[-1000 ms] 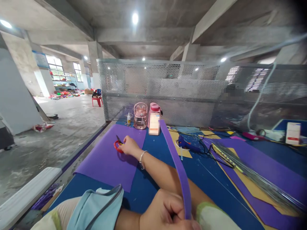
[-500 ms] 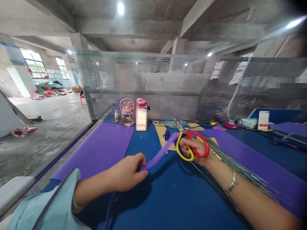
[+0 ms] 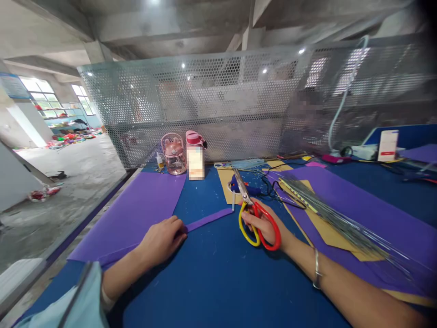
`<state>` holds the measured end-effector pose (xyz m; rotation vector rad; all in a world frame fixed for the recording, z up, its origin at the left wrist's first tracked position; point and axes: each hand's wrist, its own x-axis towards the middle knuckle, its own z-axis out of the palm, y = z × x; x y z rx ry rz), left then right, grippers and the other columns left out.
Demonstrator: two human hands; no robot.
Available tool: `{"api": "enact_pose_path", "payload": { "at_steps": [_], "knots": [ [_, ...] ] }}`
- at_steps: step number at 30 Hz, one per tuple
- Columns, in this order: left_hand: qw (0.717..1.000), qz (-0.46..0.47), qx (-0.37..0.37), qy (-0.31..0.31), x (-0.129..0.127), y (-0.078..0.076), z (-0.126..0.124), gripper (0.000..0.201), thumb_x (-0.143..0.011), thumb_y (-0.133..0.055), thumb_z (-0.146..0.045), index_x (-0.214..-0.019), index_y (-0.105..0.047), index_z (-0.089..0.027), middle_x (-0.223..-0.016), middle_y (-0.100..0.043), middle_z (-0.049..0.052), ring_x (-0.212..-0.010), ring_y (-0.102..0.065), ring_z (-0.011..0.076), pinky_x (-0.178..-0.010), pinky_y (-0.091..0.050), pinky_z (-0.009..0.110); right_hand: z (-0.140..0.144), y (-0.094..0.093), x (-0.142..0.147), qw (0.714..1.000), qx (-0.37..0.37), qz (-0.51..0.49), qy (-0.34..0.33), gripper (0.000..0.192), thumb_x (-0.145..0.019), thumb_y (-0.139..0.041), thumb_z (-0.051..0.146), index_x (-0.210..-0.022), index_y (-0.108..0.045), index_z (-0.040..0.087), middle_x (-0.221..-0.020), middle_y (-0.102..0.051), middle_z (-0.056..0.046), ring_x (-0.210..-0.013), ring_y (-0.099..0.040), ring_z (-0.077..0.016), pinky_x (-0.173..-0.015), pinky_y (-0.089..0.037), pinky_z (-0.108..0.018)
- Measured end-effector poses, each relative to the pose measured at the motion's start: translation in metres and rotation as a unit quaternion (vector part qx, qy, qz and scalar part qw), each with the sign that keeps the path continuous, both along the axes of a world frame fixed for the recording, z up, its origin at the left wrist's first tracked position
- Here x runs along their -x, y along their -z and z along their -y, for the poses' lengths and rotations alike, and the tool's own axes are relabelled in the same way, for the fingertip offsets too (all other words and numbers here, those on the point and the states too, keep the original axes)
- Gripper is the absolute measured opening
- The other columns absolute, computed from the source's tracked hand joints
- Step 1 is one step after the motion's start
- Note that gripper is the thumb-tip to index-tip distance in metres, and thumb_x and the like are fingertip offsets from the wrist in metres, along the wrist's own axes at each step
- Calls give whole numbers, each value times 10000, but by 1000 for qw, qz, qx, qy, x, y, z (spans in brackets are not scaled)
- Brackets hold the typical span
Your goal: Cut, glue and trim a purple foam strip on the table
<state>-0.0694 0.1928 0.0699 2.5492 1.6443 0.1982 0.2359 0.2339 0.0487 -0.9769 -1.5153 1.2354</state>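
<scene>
My left hand [image 3: 163, 242] rests low over the blue table [image 3: 211, 282], fingers closed on one end of a narrow purple strip [image 3: 210, 219]. The strip's other end reaches right, close to a small translucent stick [image 3: 233, 200]. In my right hand [image 3: 268, 225] is a pair of scissors [image 3: 244, 197] with one yellow and one red handle loop. Their blades point up and away from me and look closed. Behind the scissors lies a blue tool [image 3: 251, 189] with a black cord, partly hidden, which looks like a glue gun.
Purple sheets lie at left [image 3: 146, 196] and right [image 3: 307, 175]. A bundle of thin wires [image 3: 341, 223] crosses the right one. A pink-lidded bottle [image 3: 175, 155] and a phone [image 3: 195, 164] stand at the back, before a perforated metal screen [image 3: 218, 100].
The purple strip's far end has left my right hand and now lies lower on the table. My right hand has come down and left with the scissors. My left hand has shifted left.
</scene>
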Motion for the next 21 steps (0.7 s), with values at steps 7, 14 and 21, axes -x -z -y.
{"api": "enact_pose_path", "payload": {
  "at_steps": [7, 14, 21],
  "knots": [
    [999, 42, 10, 5, -3, 15, -8, 156, -913, -430, -302, -962, -562, -234, -983, -598, 14, -811, -607, 169, -663, -433, 271, -4, 2, -4, 999, -15, 50, 7, 261, -803, -620, 377, -974, -511, 212, -655, -526, 43, -526, -489, -111, -488, -419, -229],
    [999, 19, 3, 32, 0, 18, -13, 177, -927, -408, -324, -994, -548, -239, -980, -590, 14, -852, -604, 193, -680, -454, 299, -3, -2, -5, 997, -14, 78, 3, 280, -817, -606, 376, -1016, -502, 209, -666, -537, 30, -552, -504, -124, -508, -433, -240],
    [998, 53, 28, 25, 2, 14, -12, 218, -932, -384, -345, -993, -557, -227, -987, -597, 35, -833, -598, 177, -693, -447, 287, -4, 3, -6, 997, -5, 73, 2, 371, -818, -613, 395, -1114, -503, 199, -664, -541, 22, -557, -507, -127, -512, -427, -247]
  ]
}}
